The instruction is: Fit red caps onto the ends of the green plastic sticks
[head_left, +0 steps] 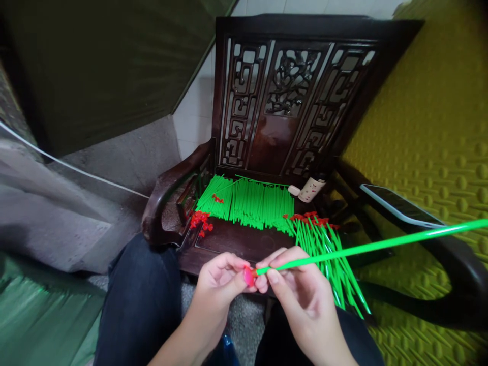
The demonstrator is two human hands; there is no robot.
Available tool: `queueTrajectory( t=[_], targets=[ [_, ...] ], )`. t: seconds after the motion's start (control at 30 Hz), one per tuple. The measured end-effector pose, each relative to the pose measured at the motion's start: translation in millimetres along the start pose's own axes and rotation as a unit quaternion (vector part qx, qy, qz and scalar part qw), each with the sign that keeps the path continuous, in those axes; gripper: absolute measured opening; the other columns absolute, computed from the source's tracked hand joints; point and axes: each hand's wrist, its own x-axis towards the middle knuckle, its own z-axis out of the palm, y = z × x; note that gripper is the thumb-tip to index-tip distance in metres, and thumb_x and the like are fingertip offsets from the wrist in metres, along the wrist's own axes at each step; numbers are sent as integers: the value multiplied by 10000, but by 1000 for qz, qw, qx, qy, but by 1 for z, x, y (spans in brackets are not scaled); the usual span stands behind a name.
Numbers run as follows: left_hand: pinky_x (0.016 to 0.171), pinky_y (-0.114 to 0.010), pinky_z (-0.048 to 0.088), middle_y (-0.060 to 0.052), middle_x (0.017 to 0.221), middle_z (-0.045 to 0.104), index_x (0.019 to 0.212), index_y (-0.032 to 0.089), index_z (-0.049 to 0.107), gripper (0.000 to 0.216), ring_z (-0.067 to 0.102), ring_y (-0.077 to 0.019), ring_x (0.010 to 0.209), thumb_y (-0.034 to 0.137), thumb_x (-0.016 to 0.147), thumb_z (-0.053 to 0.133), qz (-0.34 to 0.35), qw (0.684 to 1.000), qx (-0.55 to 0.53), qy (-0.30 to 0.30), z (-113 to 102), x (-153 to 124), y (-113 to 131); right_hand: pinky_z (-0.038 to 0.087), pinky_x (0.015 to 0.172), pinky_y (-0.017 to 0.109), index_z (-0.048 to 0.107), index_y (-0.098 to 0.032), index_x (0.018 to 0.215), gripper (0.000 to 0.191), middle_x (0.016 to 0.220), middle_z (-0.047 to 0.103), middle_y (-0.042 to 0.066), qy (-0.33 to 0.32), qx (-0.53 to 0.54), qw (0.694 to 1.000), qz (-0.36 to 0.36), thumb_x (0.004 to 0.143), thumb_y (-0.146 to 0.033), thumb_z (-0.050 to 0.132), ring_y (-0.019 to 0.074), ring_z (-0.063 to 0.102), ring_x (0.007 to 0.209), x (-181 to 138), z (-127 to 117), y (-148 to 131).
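My left hand (224, 282) pinches a small red plastic cap (249, 276) between thumb and fingers. A long green plastic stick (354, 250) is gripped near its end by my right hand (295, 282), and it runs off to the right edge of the view. The stick's end meets the red cap between my hands; how deep it sits I cannot tell. Behind my hands, many loose green sticks (263, 203) lie on the chair seat. Red caps (201, 222) are heaped at the seat's left, and a bundle of red-tipped sticks (326, 251) hangs over its right front.
A dark carved wooden chair (277, 137) stands in front of me. A patterned bottle (310, 189) and a small white case (294, 190) are at the seat's back right. A phone (400, 206) rests on the right armrest. A white cable (76, 165) crosses at left.
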Motion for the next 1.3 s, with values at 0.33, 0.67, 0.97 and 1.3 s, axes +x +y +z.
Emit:
queueTrajectory(
  t=[0.33,0.67,0.97,1.3],
  targets=[
    [666,-236,486,-15,641,683,739,141,622,95,629,-118,636,169,718,711,35,998,18,51,-2,-6,-6,542,604,255,598,-217,868,99,851,584,38,5,-97,994,-57,856,-129,555,149,621,715,-1,5,3],
    [710,-226,464,-19,791,638,746,164,710,58,595,-119,748,144,692,720,69,997,32,-9,2,2,8,559,642,213,638,-210,827,33,889,633,16,53,93,991,80,806,-220,660,109,640,688,3,0,-11],
    [616,-190,525,-35,771,658,818,159,720,155,626,-108,686,182,670,763,-78,994,-69,18,0,2,6,568,639,241,679,-212,798,56,821,647,32,65,12,997,26,753,-190,706,142,644,699,0,-5,-11],
    [476,-138,524,-23,633,622,776,135,708,152,584,-81,584,184,651,779,-156,984,-71,-41,-12,2,9,555,753,309,661,-226,790,88,803,663,45,-6,-18,1000,7,797,-140,648,187,643,837,0,-11,-10]
  ],
)
